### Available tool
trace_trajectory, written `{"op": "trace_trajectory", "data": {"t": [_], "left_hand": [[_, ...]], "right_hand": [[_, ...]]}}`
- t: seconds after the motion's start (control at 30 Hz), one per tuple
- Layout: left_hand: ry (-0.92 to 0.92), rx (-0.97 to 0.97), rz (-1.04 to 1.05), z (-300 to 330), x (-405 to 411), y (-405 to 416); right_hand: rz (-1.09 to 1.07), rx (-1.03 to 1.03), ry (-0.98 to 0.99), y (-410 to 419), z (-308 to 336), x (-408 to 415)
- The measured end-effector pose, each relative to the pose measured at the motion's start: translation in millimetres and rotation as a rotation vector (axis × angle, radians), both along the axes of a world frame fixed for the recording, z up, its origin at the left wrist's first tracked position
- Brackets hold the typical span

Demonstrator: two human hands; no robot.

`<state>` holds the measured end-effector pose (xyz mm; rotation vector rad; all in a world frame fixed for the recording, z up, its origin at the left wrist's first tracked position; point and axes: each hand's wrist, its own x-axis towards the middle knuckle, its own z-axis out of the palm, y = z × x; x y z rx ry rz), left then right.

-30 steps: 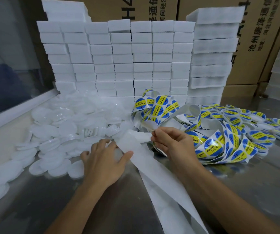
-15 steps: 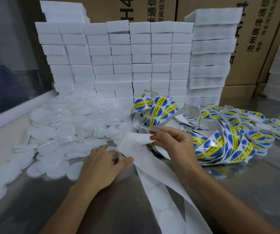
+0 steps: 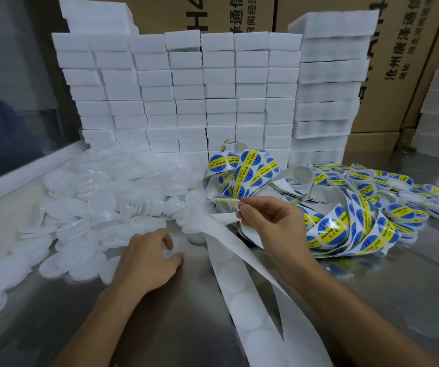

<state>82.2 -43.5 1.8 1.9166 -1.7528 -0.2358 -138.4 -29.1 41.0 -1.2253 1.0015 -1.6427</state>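
Head view: right hand (image 3: 271, 221) pinches a round sticker (image 3: 227, 199) in the middle; left hand (image 3: 144, 258), lower left, grips a white lid (image 3: 172, 249).

Shown bare: left hand (image 3: 145, 260), right hand (image 3: 274, 223). Also shown bare along whole visible length: left forearm (image 3: 99, 324), right forearm (image 3: 350, 303), both cut off by lower frame edge. Fingers seen slender, knuckle creases faintly marked. Nails seen short on right fingertips (image 3: 240, 207). Wrists narrowed slightly between hand and forearm. Surface rendered smooth, fine detail lost to blur.
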Motion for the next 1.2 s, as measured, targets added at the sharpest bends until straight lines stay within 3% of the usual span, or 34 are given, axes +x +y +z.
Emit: {"op": "trace_trajectory", "data": {"t": [0.1,0.2,0.33,0.47,0.63,0.7,0.73,0.83,0.9,1.07,1.2], "left_hand": [[0.048,-0.13,0.09,4.7,-3.1,2.4],[0.179,-0.425,0.109,15.5,-9.0,6.7],[0.246,-0.849,-0.062,30.7,-21.7,16.8],[0.139,-1.017,-0.248,31.1,-41.0,25.9],[0.053,-1.032,-0.372,26.6,-56.3,30.7],[0.13,-0.985,-0.396,28.3,-58.4,31.0],[0.259,-0.929,-0.391,28.9,-60.0,32.0],[0.881,-0.611,-0.347,34.9,-65.0,33.1],[1.138,-0.444,-0.32,37.3,-62.0,28.6],[1.405,-0.277,-0.314,37.8,-54.6,24.8],[1.5,-0.237,-0.28,39.3,-51.2,23.6]], "right_hand": [[-0.012,-0.001,-0.008,0.5,1.8,-0.8],[-0.001,0.008,-0.032,1.1,3.6,-3.6],[0.004,-0.038,-0.007,2.5,6.1,-5.3],[0.01,-0.161,0.125,5.3,2.7,3.9],[0.032,-0.2,0.191,5.9,-4.3,11.8],[0.038,-0.187,0.191,5.4,-3.6,11.7],[0.034,-0.187,0.196,5.0,-2.9,11.1],[-0.005,-0.19,0.216,3.8,-1.3,9.6],[-0.022,-0.182,0.209,2.8,-1.0,8.2],[-0.054,-0.174,0.185,3.6,1.0,6.6],[-0.175,-0.122,0.042,0.3,4.7,0.4]]}}
